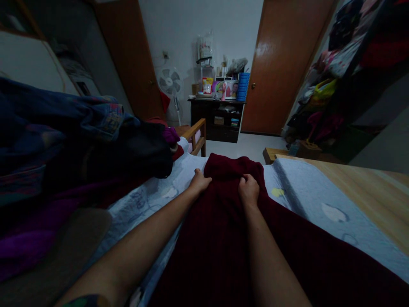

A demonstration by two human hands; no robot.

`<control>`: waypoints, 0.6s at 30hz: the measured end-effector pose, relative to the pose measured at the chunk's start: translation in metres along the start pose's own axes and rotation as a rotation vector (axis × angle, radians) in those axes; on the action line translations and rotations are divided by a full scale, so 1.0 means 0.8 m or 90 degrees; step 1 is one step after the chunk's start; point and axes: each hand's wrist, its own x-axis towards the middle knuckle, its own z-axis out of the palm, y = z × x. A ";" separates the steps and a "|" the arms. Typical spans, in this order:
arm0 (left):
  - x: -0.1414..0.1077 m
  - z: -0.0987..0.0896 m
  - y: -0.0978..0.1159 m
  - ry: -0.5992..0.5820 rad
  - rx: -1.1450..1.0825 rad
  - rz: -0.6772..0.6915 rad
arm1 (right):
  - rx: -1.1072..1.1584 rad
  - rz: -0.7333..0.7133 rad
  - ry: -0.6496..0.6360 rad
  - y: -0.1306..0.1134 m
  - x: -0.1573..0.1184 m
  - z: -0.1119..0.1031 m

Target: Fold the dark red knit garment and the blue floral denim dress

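A dark red garment lies spread over the bed, running from its far edge toward me and out to the lower right. Its far end is bunched or folded over, and I cannot tell which part of the garment that is. My left hand pinches the garment's left edge near that far end. Closed on the cloth a little to the right, my right hand holds the fold with thumb and fingers. Both arms reach forward over the bed, the right one across the garment.
Piled clothes, denim and purple among them, fill the left. Under the garment is a pale patterned bedsheet, with a wooden board along the right. Beyond stand a wooden chair, a fan and a dark cabinet.
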 end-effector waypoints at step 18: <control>0.026 0.004 0.004 -0.151 -0.297 -0.133 | 0.002 0.007 0.001 0.001 0.001 0.002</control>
